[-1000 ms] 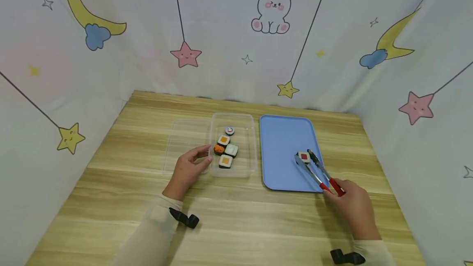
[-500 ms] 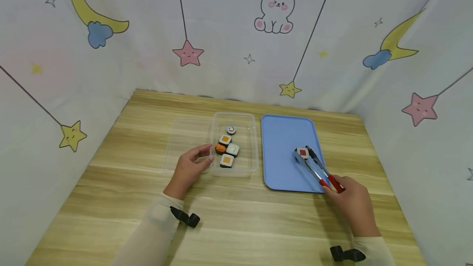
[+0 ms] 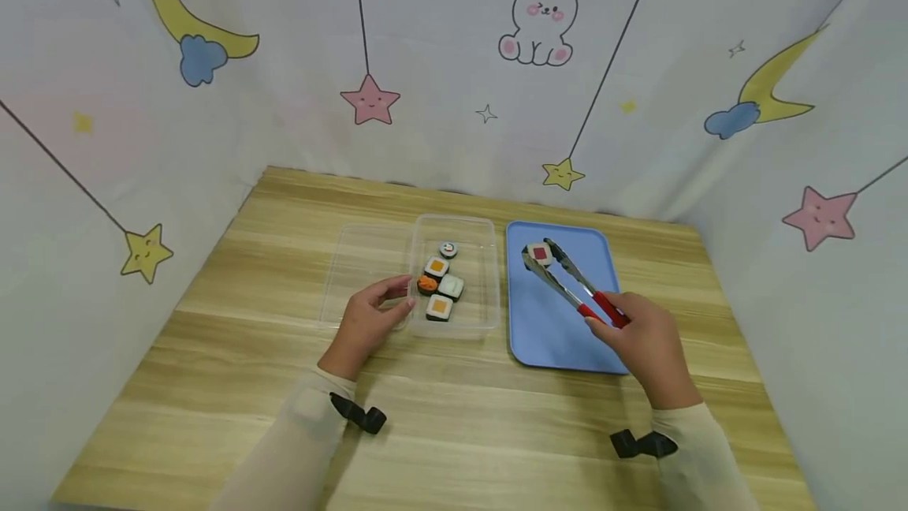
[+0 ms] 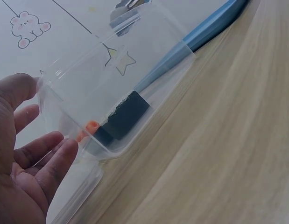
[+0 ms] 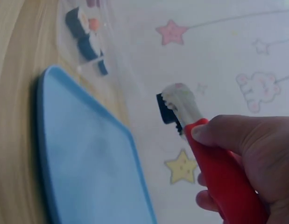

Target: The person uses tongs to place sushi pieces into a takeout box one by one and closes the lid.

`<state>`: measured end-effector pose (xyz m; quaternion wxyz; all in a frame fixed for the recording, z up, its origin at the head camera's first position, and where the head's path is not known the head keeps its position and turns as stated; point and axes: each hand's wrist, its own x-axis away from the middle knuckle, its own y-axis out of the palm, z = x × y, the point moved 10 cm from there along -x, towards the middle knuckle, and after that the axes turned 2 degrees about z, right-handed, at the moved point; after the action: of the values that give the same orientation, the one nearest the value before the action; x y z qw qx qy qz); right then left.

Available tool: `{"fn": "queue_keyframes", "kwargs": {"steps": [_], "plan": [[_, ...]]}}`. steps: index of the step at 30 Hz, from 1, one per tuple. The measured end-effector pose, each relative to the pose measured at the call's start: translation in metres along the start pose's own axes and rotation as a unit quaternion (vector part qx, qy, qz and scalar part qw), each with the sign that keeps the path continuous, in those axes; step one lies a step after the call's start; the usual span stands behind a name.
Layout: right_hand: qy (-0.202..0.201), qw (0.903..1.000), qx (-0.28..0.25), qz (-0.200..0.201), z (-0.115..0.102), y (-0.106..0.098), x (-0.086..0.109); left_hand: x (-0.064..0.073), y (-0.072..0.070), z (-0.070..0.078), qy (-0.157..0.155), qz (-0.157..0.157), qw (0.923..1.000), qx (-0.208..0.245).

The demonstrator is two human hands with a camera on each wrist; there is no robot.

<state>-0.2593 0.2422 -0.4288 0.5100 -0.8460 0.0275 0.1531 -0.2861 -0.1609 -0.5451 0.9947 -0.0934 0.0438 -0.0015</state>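
Note:
My right hand (image 3: 649, 337) grips red-handled metal tongs (image 3: 603, 306) over the blue tray (image 3: 567, 337). Pinched between the tong tips is a sushi roll piece (image 3: 540, 254) with a dark red square centre; the right wrist view shows it raised above the tray. At the left wall of a clear plastic box (image 3: 494, 274), my left hand (image 3: 369, 322) has its fingertips touching the side, fingers fairly straight. Several sushi pieces lie inside the box, among them an orange-topped one (image 3: 427, 284), a pale one (image 3: 451, 287) and a small round roll (image 3: 448, 249).
Left of the box lies a flat clear lid (image 3: 355, 259), partly behind the left hand. Everything stands on a wood-grain table (image 3: 454, 416). A white patterned curtain (image 3: 454, 156) closes off the back and both sides.
The right hand has lifted the sushi piece with the tongs and carried it left and toward the tray's far end. The left hand stays at the box; the head view has shifted slightly.

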Motion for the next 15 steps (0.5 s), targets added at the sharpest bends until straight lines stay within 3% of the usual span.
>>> {"fn": "queue_keyframes", "kwargs": {"steps": [11, 15], "plan": [[-0.070, 0.9958, -0.012, -0.058, -0.064, 0.029, -0.041, -0.001, 0.000, -0.003, -0.003, -0.004, 1.0000, 0.003], [-0.089, 0.9925, 0.016, -0.083, -0.084, 0.045, -0.052, 0.000, -0.001, -0.001, -0.001, -0.004, 0.9999, 0.015]]}}
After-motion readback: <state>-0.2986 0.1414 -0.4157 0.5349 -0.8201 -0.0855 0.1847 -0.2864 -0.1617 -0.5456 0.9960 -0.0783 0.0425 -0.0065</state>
